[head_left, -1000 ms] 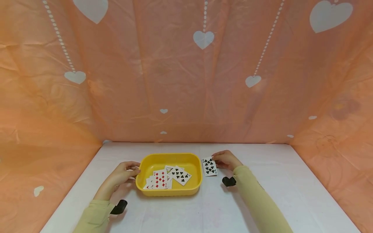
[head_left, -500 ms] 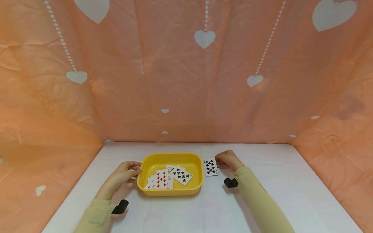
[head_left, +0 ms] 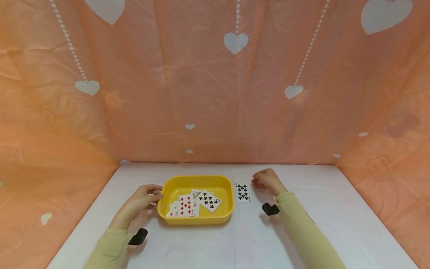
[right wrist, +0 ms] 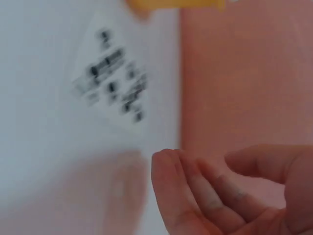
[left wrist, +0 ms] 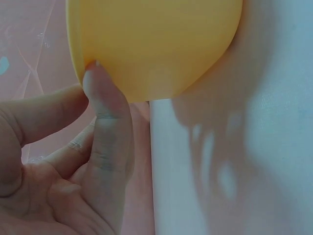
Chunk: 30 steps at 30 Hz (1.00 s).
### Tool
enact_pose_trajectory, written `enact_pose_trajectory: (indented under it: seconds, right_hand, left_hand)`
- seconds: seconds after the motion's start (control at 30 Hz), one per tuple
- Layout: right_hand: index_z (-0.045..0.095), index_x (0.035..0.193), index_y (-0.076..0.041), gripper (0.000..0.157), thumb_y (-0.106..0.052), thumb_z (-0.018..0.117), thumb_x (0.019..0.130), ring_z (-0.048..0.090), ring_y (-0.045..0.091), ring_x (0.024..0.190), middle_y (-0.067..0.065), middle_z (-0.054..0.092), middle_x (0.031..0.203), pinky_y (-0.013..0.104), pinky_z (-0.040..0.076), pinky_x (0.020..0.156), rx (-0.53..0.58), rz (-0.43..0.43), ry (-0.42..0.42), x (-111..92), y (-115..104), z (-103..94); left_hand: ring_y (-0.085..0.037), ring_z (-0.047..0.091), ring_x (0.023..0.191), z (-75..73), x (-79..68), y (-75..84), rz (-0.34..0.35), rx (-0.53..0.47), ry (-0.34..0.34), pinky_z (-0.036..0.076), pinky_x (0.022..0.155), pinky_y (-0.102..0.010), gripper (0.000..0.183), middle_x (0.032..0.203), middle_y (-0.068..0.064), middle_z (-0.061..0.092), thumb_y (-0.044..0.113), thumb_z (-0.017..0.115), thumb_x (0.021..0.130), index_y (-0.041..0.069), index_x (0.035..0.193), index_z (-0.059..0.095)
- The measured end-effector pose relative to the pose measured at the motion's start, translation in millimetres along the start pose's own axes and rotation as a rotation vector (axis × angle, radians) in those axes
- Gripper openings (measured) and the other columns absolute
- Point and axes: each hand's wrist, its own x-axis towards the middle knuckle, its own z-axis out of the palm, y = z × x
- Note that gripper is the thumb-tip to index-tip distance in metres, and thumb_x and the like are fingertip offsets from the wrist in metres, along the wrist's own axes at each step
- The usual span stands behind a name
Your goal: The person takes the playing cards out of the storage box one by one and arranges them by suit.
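Observation:
A yellow plastic tub (head_left: 196, 221) stands on the table with several playing cards inside, among them a diamonds card (head_left: 186, 205) and a clubs card (head_left: 211, 201), face up. My left hand (head_left: 146, 198) pinches the tub's left end at the rim; in the left wrist view one fingertip presses on the yellow wall (left wrist: 161, 49). To the right of the tub, a ten of clubs (head_left: 242, 192) lies face up on the table. My right hand (head_left: 267, 180) is just right of that card, apart from it, with fingers loosely bent and nothing between them.
The white-covered table (head_left: 201, 250) ends at the back against an orange curtain (head_left: 208, 93) with white hearts. More orange cloth hangs at both sides. A black piece sits at each wrist, such as the right-hand one (head_left: 270, 209).
My right hand has let go of the ten of clubs and moved off to the right and slightly up. The card now lies flat. My left hand keeps its place on the tub.

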Motion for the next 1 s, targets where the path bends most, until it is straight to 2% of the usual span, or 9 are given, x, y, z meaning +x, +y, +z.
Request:
enact_pose_trajectory:
  seconds: [0.1, 0.27, 0.4, 0.53, 0.8, 1.0]
  right_hand:
    - [0.054, 0.117, 0.015, 0.034, -0.010, 0.050, 0.095, 0.064, 0.038, 0.097, 0.027, 0.064, 0.105, 0.043, 0.052, 0.083, 0.006, -0.072, -0.049, -3.6, -14.8, -0.6]
    - [0.052, 0.120, 0.011, 0.035, -0.016, 0.051, 0.098, 0.062, 0.037, 0.102, 0.028, 0.060, 0.114, 0.042, 0.049, 0.088, 0.095, -0.161, -0.178, -8.4, -45.3, 7.2]
    - [0.050, 0.126, 0.009, 0.037, -0.017, 0.050, 0.099, 0.058, 0.040, 0.109, 0.029, 0.058, 0.120, 0.043, 0.049, 0.089, 0.119, -0.172, -0.277, -12.6, -71.1, 23.9]
    - [0.051, 0.128, 0.008, 0.037, -0.014, 0.052, 0.098, 0.059, 0.040, 0.108, 0.030, 0.057, 0.121, 0.046, 0.047, 0.090, 0.127, -0.157, -0.353, -11.0, -87.6, 50.3]
    - [0.058, 0.119, 0.010, 0.034, -0.016, 0.052, 0.098, 0.056, 0.043, 0.111, 0.030, 0.058, 0.118, 0.042, 0.050, 0.086, 0.115, -0.113, -0.518, 1.9, -82.6, 108.3]
    - [0.059, 0.118, 0.011, 0.039, -0.021, 0.054, 0.098, 0.058, 0.040, 0.111, 0.027, 0.060, 0.118, 0.045, 0.048, 0.090, 0.053, -0.067, -0.599, 12.7, -72.2, 136.7]
  left_hand:
    - [-0.022, 0.061, 0.079, 0.3, 1.9, -0.5, 0.004, -0.003, -0.001, 0.055, 0.070, -0.036, 0.038, 0.097, -0.015, 0.056, 0.003, 0.059, 0.092, -0.013, 0.125, 0.049]
    - [-0.022, 0.062, 0.078, 1.9, 5.4, -0.7, 0.004, 0.003, -0.002, 0.055, 0.070, -0.037, 0.038, 0.098, -0.015, 0.057, 0.004, 0.060, 0.092, -0.012, 0.125, 0.050]
    - [-0.022, 0.061, 0.078, 2.6, 6.9, 0.8, 0.005, 0.013, -0.002, 0.055, 0.070, -0.037, 0.038, 0.098, -0.015, 0.057, 0.005, 0.061, 0.092, -0.012, 0.125, 0.050]
    - [-0.022, 0.060, 0.078, 1.1, 7.1, 0.8, -0.001, 0.024, -0.003, 0.055, 0.071, -0.038, 0.039, 0.099, -0.016, 0.056, 0.005, 0.061, 0.092, -0.012, 0.125, 0.049]
    - [-0.021, 0.059, 0.079, -1.3, 4.2, -0.2, -0.012, 0.030, 0.005, 0.055, 0.071, -0.037, 0.040, 0.099, -0.016, 0.055, 0.005, 0.061, 0.093, -0.013, 0.126, 0.048]
    - [-0.021, 0.059, 0.077, -1.7, 3.8, -0.3, -0.006, 0.014, 0.008, 0.055, 0.070, -0.036, 0.038, 0.097, -0.015, 0.055, 0.004, 0.060, 0.093, -0.012, 0.125, 0.048]
